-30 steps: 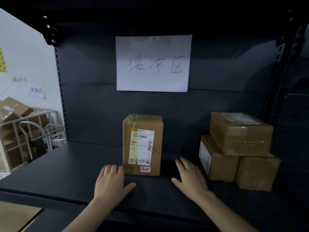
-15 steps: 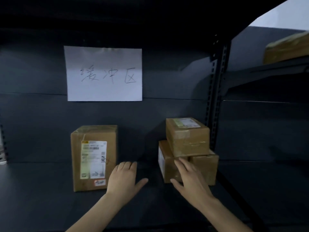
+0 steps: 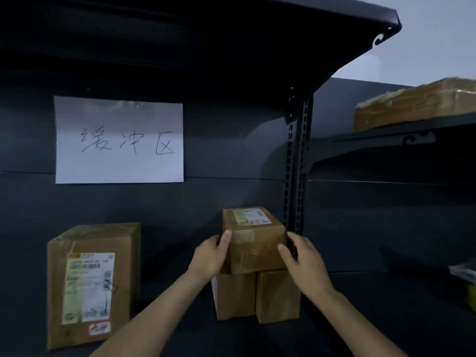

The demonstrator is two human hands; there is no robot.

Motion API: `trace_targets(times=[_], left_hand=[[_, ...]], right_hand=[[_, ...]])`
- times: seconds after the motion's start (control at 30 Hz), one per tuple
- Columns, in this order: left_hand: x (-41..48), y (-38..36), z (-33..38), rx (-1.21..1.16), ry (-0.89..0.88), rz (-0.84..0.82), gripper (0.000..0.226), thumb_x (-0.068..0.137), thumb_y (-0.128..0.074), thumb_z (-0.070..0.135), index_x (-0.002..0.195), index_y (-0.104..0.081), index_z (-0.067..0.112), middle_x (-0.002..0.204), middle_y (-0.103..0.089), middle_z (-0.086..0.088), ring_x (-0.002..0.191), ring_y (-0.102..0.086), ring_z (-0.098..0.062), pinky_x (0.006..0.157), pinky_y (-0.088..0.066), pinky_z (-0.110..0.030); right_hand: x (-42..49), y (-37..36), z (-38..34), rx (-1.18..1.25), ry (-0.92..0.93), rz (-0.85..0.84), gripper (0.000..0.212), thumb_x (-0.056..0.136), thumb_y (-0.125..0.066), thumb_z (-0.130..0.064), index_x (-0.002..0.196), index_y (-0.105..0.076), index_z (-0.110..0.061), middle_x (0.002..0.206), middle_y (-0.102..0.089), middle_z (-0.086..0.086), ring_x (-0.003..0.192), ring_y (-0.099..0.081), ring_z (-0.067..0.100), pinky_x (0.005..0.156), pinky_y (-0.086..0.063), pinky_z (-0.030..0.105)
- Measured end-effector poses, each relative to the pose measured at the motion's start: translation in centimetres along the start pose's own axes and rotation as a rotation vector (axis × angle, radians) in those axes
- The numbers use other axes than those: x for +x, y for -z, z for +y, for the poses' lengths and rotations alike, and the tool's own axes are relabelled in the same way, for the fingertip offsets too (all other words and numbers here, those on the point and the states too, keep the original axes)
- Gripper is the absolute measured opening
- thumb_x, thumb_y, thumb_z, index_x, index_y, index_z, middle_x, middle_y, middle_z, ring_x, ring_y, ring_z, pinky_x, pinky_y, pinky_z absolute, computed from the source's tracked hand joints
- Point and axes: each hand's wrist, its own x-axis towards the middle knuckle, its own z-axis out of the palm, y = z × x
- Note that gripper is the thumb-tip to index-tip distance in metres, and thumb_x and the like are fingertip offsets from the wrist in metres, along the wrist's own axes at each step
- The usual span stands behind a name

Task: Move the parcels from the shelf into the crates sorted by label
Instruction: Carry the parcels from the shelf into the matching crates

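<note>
Since 0.5 s ago: both hands are up off the shelf (image 3: 206, 338) deck and onto the top parcel (image 3: 257, 248), centre frame, which rests across two lower parcels (image 3: 235, 297). Left hand (image 3: 210, 256) clasps its left front corner, right hand (image 3: 305, 256) its right. Parcel's long axis runs back toward the shelf wall, and the hands flank it evenly. Judgement: lift, then draw straight toward the body.

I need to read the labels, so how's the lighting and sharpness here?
Head view: dim, bluish light, upper shelf underside nearly black; front label on the tall parcel is blurred, unreadable; small label on the top parcel is soft; the paper sign is legible.
</note>
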Motion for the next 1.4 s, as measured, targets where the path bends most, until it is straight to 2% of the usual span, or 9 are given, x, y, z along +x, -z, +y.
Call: trace_targets(times=[0.1, 0.2, 0.37, 0.6, 0.77, 0.87, 1.0, 1.1, 1.4], left_hand=[[1.0, -0.3, 1.7, -0.27, 0.143, -0.051, 0.066, 0.093, -0.03, 0.059, 0.124, -0.058, 0.008, 0.125, -0.06, -0.009, 0.11, -0.056, -0.02, 0.088, -0.04, -0.025], [0.6, -0.6, 2.8, -0.414, 0.206, -0.126, 0.055, 0.096, -0.033, 0.051, 0.124, -0.056, 0.009, 0.118, -0.062, -0.007, 0.09, -0.057, -0.013, 0.077, -0.043, -0.024], [-0.7, -0.3, 2.2, -0.541, 0.075, -0.148, 0.028, 0.097, -0.042, 0.03, 0.117, -0.058, 0.018, 0.094, -0.065, 0.008, 0.082, -0.06, -0.003, 0.048, -0.047, -0.008], [-2.5, 2.5, -0.1, -0.434, -0.215, -0.032, 0.032, 0.093, -0.051, 0.019, 0.113, -0.043, 0.043, 0.103, -0.056, 0.028, 0.095, -0.055, 0.015, 0.066, -0.043, 0.003], [-4.7, 5.8, -2.8, -0.314, -0.296, 0.039, 0.05, 0.089, -0.06, 0.023, 0.126, -0.032, 0.041, 0.113, -0.048, 0.035, 0.095, -0.045, 0.033, 0.077, -0.035, 0.009], [-6.5, 7.5, -5.8, -0.208, -0.273, 0.091, 0.061, 0.075, -0.065, 0.04, 0.125, -0.03, 0.048, 0.119, -0.046, 0.036, 0.11, -0.043, 0.026, 0.086, -0.035, 0.004], [-8.0, 8.5, -10.1, -0.039, -0.208, 0.119, 0.07, 0.085, -0.065, 0.018, 0.142, -0.028, 0.031, 0.136, -0.047, 0.016, 0.126, -0.043, 0.002, 0.105, -0.037, -0.018], [-8.5, 8.2, -13.2, 0.048, -0.121, 0.131, 0.072, 0.083, -0.066, 0.013, 0.145, -0.031, 0.024, 0.134, -0.053, 0.009, 0.124, -0.049, -0.006, 0.106, -0.043, -0.035], [-8.3, 5.2, -16.9, 0.173, -0.03, 0.171, 0.075, 0.083, -0.062, 0.006, 0.146, -0.027, 0.028, 0.131, -0.053, 0.007, 0.121, -0.051, -0.01, 0.102, -0.047, -0.034]], right_hand=[[2.4, -0.2, -0.6, 0.249, -0.17, -0.058, 0.064, 0.094, -0.038, -0.05, 0.146, -0.028, -0.016, 0.147, -0.038, 0.004, 0.132, -0.039, 0.018, 0.11, -0.032, 0.032], [3.4, -0.7, -1.2, 0.478, -0.299, -0.119, 0.061, 0.091, -0.038, -0.057, 0.138, -0.043, -0.018, 0.131, -0.055, 0.002, 0.12, -0.052, 0.019, 0.106, -0.04, 0.04], [2.4, -0.8, -1.9, 0.634, -0.249, -0.061, 0.041, 0.092, -0.048, -0.043, 0.128, -0.046, -0.022, 0.114, -0.06, -0.003, 0.104, -0.058, 0.014, 0.095, -0.048, 0.036], [0.8, -2.4, -4.0, 0.657, -0.056, -0.112, 0.053, 0.091, -0.056, -0.026, 0.14, -0.035, -0.028, 0.127, -0.056, -0.008, 0.118, -0.052, 0.009, 0.101, -0.043, 0.031], [-0.7, -5.4, -6.6, 0.646, -0.008, -0.135, 0.057, 0.09, -0.059, -0.017, 0.139, -0.033, -0.029, 0.126, -0.054, -0.013, 0.119, -0.048, 0.004, 0.1, -0.039, 0.025], [-2.4, -8.0, -7.7, 0.603, 0.007, -0.155, 0.063, 0.088, -0.06, -0.01, 0.142, -0.031, -0.025, 0.132, -0.051, -0.012, 0.124, -0.044, 0.004, 0.105, -0.038, 0.027], [-4.7, -11.8, -8.1, 0.581, -0.047, -0.239, 0.069, 0.087, -0.059, -0.005, 0.144, -0.025, -0.026, 0.136, -0.047, -0.012, 0.129, -0.04, 0.004, 0.109, -0.035, 0.029], [-6.0, -14.1, -8.0, 0.536, -0.074, -0.282, 0.072, 0.087, -0.058, -0.001, 0.145, -0.021, -0.023, 0.137, -0.043, -0.012, 0.128, -0.037, 0.003, 0.111, -0.03, 0.027], [-7.6, -17.6, -6.7, 0.396, -0.165, -0.27, 0.076, 0.082, -0.06, 0.006, 0.145, -0.023, -0.017, 0.141, -0.045, -0.001, 0.132, -0.041, 0.013, 0.11, -0.032, 0.027]])
